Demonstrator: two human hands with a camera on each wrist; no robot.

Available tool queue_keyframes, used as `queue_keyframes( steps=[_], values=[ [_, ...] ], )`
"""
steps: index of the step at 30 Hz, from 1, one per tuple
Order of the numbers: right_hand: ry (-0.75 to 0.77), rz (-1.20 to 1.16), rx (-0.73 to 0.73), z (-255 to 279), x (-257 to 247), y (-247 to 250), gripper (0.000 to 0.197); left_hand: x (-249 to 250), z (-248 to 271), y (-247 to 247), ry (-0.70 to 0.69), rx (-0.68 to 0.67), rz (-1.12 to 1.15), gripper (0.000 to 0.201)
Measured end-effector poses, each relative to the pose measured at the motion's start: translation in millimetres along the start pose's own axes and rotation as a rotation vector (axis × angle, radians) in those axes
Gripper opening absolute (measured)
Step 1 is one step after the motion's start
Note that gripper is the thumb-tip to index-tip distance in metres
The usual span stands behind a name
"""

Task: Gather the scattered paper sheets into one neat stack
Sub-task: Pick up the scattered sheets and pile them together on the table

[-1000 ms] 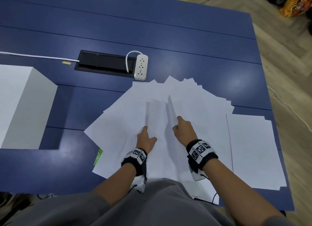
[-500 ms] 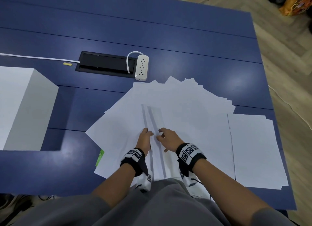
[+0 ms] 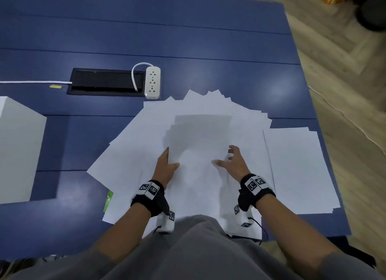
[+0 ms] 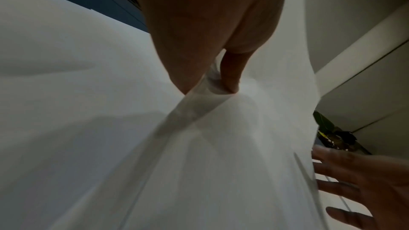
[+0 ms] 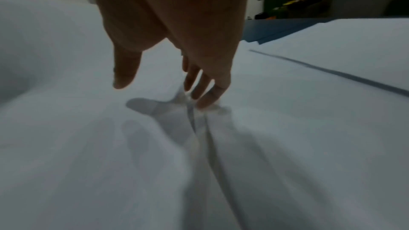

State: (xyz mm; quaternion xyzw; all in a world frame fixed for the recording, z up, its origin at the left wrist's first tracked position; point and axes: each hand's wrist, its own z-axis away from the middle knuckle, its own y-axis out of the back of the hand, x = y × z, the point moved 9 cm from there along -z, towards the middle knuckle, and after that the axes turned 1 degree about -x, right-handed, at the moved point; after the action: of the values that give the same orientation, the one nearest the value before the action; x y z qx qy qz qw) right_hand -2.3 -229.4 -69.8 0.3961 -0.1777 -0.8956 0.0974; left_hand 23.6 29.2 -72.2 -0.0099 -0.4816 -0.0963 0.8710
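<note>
Many white paper sheets (image 3: 133, 150) lie fanned out on the blue table (image 3: 188, 39). A gathered bundle of sheets (image 3: 200, 142) lies over the fan's middle, its far end grey in shadow. My left hand (image 3: 167, 165) holds the bundle's left edge; in the left wrist view the thumb and fingers of the left hand (image 4: 221, 78) pinch that edge of the bundle (image 4: 221, 146). My right hand (image 3: 231, 160) is at the bundle's right side with its fingers spread. The right wrist view shows the right hand (image 5: 165, 88) with straight fingertips (image 5: 205, 99) touching paper.
A separate flat paper stack (image 3: 296, 169) lies at the right by the table's edge. A white power strip (image 3: 153, 82) and a black cable hatch (image 3: 104, 82) lie beyond the fan. A white box (image 3: 18, 150) stands at the left. Something green (image 3: 109, 200) pokes from under the papers.
Half a second ago my hands were close together, squeezing sheets into a narrow ridge. Now they are apart, the bundle lies wide between them, and the right hand's fingers have spread.
</note>
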Motion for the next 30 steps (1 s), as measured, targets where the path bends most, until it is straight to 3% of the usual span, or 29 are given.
queue_keyframes(
  steps=[2, 6, 8, 11, 15, 21, 26, 30],
  values=[
    [-0.008, -0.128, 0.006, 1.5, 11.2, 18.8, 0.087, 12.6, 2.4, -14.8, -0.024, -0.045, 0.024, 0.067],
    [-0.038, -0.331, 0.105, -2.3, 35.6, 70.0, 0.052, 31.3, 0.7, -72.0, -0.009, -0.102, -0.015, 0.058],
    [-0.045, -0.368, 0.159, -4.4, 45.7, 100.1, 0.053, 32.0, 0.1, -108.7, 0.040, -0.144, -0.010, 0.058],
    [-0.021, -0.331, 0.146, -1.4, 47.6, 140.6, 0.031, 28.8, 4.9, -161.5, 0.128, -0.244, -0.031, 0.054],
    [-0.080, -0.148, 0.156, -7.7, 77.5, 193.9, 0.041, 21.8, 1.9, -215.6, 0.202, -0.278, -0.157, 0.049],
    [-0.171, 0.090, 0.356, -10.4, 111.5, 273.2, 0.049, -4.6, -18.7, -313.8, 0.229, -0.460, -0.517, 0.055],
    [-0.199, 0.157, 0.444, -15.9, 121.4, 303.6, 0.051, 3.1, -28.7, -355.3, 0.173, -0.438, -0.711, 0.009],
    [-0.225, 0.286, 0.508, -19.2, 128.3, 312.0, 0.058, 6.7, -34.5, -371.9, 0.127, -0.365, -0.683, 0.025]
  ],
)
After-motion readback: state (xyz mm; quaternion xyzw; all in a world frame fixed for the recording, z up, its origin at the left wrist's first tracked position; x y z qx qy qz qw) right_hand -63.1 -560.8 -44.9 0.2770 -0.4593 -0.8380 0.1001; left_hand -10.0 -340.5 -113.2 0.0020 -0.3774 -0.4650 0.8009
